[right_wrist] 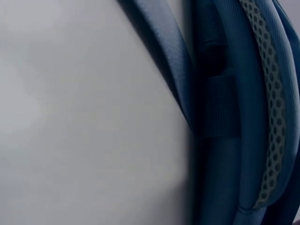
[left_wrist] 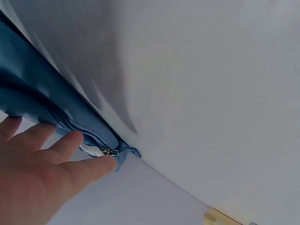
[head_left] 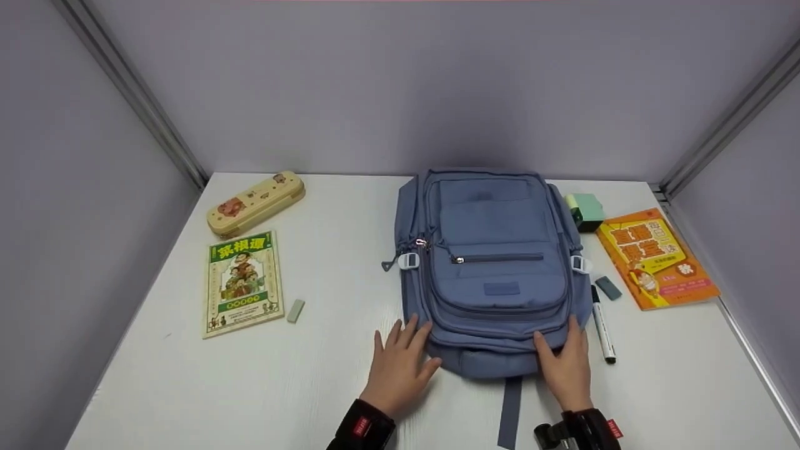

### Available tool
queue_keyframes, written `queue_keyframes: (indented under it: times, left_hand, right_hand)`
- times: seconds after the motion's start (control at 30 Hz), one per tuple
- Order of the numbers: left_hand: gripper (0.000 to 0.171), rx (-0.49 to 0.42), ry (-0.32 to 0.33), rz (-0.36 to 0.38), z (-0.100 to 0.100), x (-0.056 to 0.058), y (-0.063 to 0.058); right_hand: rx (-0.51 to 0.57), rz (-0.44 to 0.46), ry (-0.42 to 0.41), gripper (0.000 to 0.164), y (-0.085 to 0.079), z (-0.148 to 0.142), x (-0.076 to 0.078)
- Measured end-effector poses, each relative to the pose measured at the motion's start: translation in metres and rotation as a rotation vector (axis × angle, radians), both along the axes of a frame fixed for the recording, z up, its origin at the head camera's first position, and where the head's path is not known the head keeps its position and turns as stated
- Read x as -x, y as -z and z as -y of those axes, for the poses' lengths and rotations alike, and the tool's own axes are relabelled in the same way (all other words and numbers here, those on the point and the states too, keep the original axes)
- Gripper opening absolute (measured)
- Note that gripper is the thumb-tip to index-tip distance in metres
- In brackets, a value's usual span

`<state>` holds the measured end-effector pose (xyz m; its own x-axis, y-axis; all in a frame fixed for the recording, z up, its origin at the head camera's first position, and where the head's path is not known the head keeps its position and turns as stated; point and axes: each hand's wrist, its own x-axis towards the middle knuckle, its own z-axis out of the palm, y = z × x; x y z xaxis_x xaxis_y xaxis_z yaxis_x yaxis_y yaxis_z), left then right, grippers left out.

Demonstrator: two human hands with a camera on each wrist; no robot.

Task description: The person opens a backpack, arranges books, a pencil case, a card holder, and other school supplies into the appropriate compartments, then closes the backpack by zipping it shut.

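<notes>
Blue woven fabric forms the large, boxy backpack point(head_left: 500, 222), which lies front side up on the white bench point(head_left: 350, 250), right of centre; it looks soft at the sides and slightly puffed at the front pockets, so it should sag and bend if lifted; its weight depends on contents that are out of sight; the cloth should give decent friction, and nothing about it seems fragile. Its lower corners look like sound places to steady it, the side seams better for lifting; the small metal zip slider point(head_left: 420, 242) near its left edge would want a fine pinch. Of the hands, the left hand point(head_left: 400, 369) is spread, fingertips against the lower left edge, gripping nothing; the right hand point(head_left: 567, 365) sets thumb and forefinger wide apart over the lower right corner, touching it with no visible grip. Head view shows just a flat dark-blue webbing strap point(head_left: 510, 409) below the bag; the right wrist view adds a padded blue shoulder strap with grey perforated mesh point(right_wrist: 272, 108), though no hand; the left wrist view shows the bag's left flank from low down, and its shadow.
</notes>
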<state>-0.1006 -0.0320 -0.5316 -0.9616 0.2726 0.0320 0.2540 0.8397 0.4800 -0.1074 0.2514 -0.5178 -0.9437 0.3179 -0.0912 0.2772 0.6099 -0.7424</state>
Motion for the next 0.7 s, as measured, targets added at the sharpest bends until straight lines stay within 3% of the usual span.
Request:
queue_keyframes:
  times: [0.4, 0.7]
  left_hand:
    - [0.059, -0.022, -0.091, 0.023, 0.023, -0.012, -0.004]
    - [0.060, -0.024, -0.168, 0.026, 0.040, -0.018, -0.003]
  right_hand:
    - [-0.024, 0.025, -0.039, 0.085, 0.001, 0.031, -0.008]
    - [-0.042, -0.018, -0.085, 0.083, 0.005, 0.052, -0.012]
